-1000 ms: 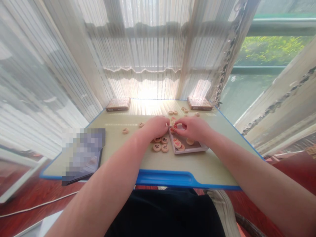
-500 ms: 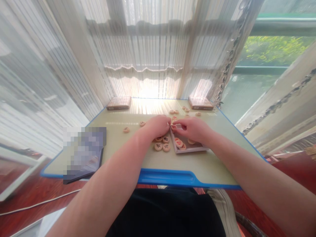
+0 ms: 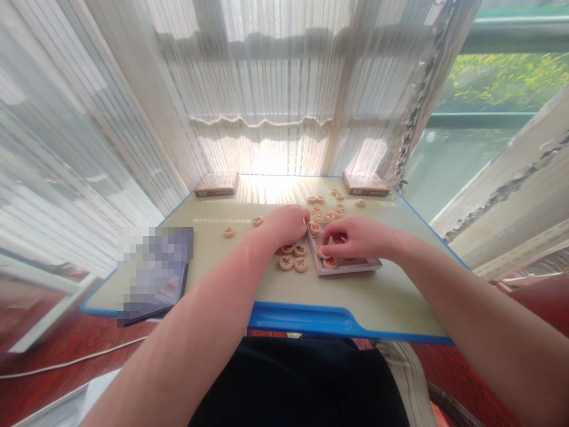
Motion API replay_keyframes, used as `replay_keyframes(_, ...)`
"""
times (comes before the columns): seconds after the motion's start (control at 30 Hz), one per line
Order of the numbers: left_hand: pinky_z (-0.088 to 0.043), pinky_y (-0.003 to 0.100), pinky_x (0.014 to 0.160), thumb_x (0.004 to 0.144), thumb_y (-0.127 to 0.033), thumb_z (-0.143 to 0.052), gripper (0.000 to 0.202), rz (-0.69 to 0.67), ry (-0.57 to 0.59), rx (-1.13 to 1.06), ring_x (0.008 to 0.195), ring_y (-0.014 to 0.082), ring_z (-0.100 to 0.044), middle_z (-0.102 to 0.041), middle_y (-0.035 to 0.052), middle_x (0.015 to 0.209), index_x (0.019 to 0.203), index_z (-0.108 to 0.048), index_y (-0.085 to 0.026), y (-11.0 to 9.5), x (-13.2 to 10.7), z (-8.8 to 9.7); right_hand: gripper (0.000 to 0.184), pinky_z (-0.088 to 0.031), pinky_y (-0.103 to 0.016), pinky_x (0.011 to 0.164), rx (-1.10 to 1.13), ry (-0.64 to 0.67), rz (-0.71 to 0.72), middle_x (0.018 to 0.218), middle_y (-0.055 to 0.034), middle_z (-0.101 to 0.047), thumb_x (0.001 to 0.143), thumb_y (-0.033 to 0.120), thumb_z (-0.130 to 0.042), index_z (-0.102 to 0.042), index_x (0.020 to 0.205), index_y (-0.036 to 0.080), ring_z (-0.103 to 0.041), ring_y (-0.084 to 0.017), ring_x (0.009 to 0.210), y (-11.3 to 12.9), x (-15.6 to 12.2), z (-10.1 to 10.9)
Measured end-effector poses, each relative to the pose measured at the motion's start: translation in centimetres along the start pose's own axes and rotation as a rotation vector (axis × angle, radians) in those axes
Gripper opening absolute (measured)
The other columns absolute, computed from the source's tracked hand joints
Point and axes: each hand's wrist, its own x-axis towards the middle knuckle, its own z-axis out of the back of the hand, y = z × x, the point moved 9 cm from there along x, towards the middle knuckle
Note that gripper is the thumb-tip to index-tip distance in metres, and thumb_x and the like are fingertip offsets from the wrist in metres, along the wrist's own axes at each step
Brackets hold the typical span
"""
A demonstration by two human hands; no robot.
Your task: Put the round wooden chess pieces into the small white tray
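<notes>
A shallow grey tray (image 3: 355,265) lies mid-table with a few round wooden chess pieces (image 3: 329,263) in it, marked in red. My right hand (image 3: 355,236) hovers over the tray, fingers curled down with the tips on a piece at its near left part. My left hand (image 3: 284,224) rests just left of the tray, fingers curled against its far left corner. Under and below the left hand lie pieces with black marks (image 3: 293,262). More red-marked pieces (image 3: 326,214) lie scattered beyond the tray.
The table (image 3: 311,290) has a blue rim with a groove at the near edge. Two flat boxes (image 3: 217,184) (image 3: 365,183) sit at the far corners. A dark tablet-like object (image 3: 153,273) lies at the left. Two stray pieces (image 3: 229,232) lie left of my hand. Sheer curtains hang behind.
My right hand has moved from the tray's far left corner down and toward me over the tray. My left hand has stayed put. The view has shifted slightly.
</notes>
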Motion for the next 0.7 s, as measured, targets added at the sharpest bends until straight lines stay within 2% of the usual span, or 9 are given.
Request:
replay_keyframes(0.23,-0.048,0.028,0.075,0.077,-0.018,-0.042,0.03,0.002,-0.006,-0.024,0.086,0.0196,-0.06,-0.066,0.0032,0.098,0.094,-0.067,-0.023,0.1,-0.1,0.1,0.021,-0.036,-0.024,0.057,-0.073,-0.128,-0.025,0.071,0.0007,-0.066,0.075,0.034,-0.054,-0.07,0.085,0.025,-0.055,-0.014,0.064,-1.2,0.1,1.0)
replay_keyframes(0.37,-0.049,0.029,0.076,0.077,-0.018,-0.042,0.031,-0.01,-0.004,-0.02,0.087,0.0201,-0.061,-0.066,0.0035,0.099,0.094,-0.067,-0.023,0.0,-0.1,0.1,0.023,-0.037,-0.024,0.059,-0.068,-0.198,0.012,0.072,0.0015,-0.066,0.075,0.028,-0.053,-0.069,0.09,0.025,-0.054,-0.013,0.064,-0.5,-0.1,1.5)
replay_keyframes(0.47,-0.048,0.029,0.077,0.077,-0.018,-0.042,0.03,-0.019,-0.003,-0.017,0.088,0.02,-0.06,-0.066,0.0037,0.099,0.095,-0.067,-0.023,0.0,-0.1,0.1,0.024,-0.037,-0.024,0.06,-0.027,-0.139,0.061,0.075,0.0016,-0.068,0.076,0.035,-0.055,-0.069,0.092,0.026,-0.055,-0.013,0.065,0.4,-0.2,1.0)
replay_keyframes(0.57,-0.048,0.028,0.075,0.077,-0.018,-0.042,0.031,-0.022,-0.011,-0.013,0.086,0.0197,-0.06,-0.065,0.0038,0.099,0.095,-0.066,-0.023,0.0,0.0,0.1,0.026,-0.037,-0.025,0.059,-0.064,-0.068,0.091,0.075,0.0003,-0.068,0.076,0.044,-0.055,-0.07,0.083,0.025,-0.055,-0.014,0.065,0.9,0.0,0.2)
replay_keyframes(0.7,-0.048,0.029,0.075,0.076,-0.018,-0.041,0.032,-0.03,-0.017,-0.004,0.086,0.0201,-0.06,-0.065,0.0037,0.098,0.095,-0.066,-0.023,0.1,0.1,0.0,0.027,-0.035,-0.026,0.058,-0.122,-0.063,0.102,0.074,-0.001,-0.068,0.078,0.045,-0.054,-0.07,0.079,0.024,-0.054,-0.015,0.065,1.2,0.2,-0.1)
